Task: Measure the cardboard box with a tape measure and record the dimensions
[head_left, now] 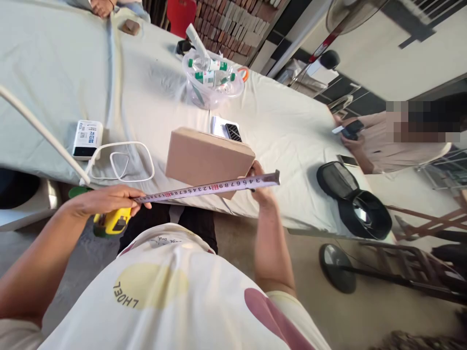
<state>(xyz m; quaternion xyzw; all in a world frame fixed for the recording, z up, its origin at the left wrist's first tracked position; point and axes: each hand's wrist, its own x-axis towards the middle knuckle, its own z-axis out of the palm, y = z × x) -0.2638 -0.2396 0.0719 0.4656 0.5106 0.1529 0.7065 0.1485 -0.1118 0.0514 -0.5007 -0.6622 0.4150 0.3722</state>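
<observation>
My left hand (116, 200) is closed on a yellow tape measure (116, 221), its fingers at the blade's mouth. The pulled-out blade (197, 190) runs rightward, slightly upward, across the near side of a brown cardboard box (204, 154). At the box's right edge, my right hand (263, 188) has its fingers bent around the corner. The blade crosses in front of this hand, and its metal end hook (278, 177) sticks out beyond. Part of the right fingers is hidden by the blade. The box stands tilted at the table's near edge.
On the cloth-covered table (146, 92) are a clear basket (204, 99) of bottles, a white box (87, 140), a white looped stand (146, 163), a phone (233, 132) and an open black case (365, 214). Another person (379, 141) sits at right; a person's hand (103, 7) rests far left.
</observation>
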